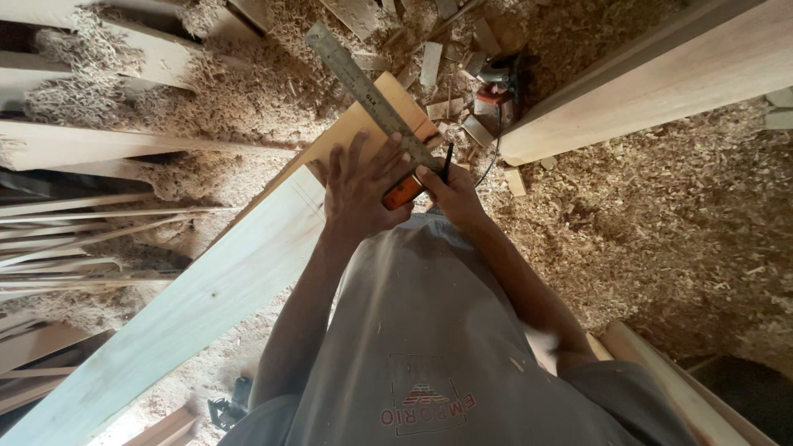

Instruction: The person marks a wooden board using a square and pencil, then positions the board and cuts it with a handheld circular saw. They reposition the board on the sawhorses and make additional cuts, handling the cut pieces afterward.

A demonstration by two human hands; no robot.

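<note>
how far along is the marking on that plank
Done: a faint pencil line already crosses the plank just below the left hand. In hand: the left hand presses the try square flat across the plank's end, while the right hand holds a dark pencil against its steel blade. Left: no cut shows at the square, and the power tool lies untouched in the shavings.

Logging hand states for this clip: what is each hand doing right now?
Left hand: open, fingers spread, pressing the try square onto the plank.
Right hand: shut on a black pencil.
</note>
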